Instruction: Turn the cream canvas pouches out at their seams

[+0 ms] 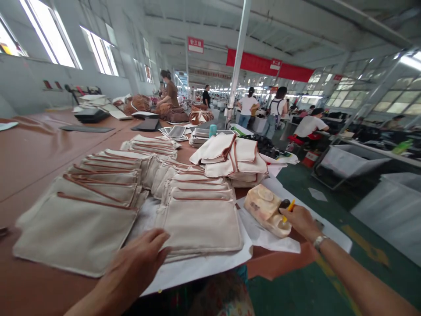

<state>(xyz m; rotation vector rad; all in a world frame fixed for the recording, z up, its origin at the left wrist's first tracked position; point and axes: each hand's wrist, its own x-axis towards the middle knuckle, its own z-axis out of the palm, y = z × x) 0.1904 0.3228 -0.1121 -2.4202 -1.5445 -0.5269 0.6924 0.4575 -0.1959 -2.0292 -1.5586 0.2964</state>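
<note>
My left hand (141, 254) lies at the near left corner of the front beige fabric panel (204, 224), its fingers stretched out and touching the edge. That panel is the nearest in an overlapping row, each with a brown-trimmed edge. Beside it on the left is a second overlapping row of beige panels (79, 224). My right hand (301, 221) is closed around a yellow-handled tool (288, 210) at the open end of a stained, cream plastic jug (263, 206). The jug lies on its side on white paper. The tool's working end is hidden.
Folded beige pieces with brown trim (230, 153) are piled behind the jug, near a teal bottle (212, 130). Dark sheets (148, 124) lie farther back on the brown table (19, 184). White bins (351, 158) stand right, across the green floor. Several people are working beyond.
</note>
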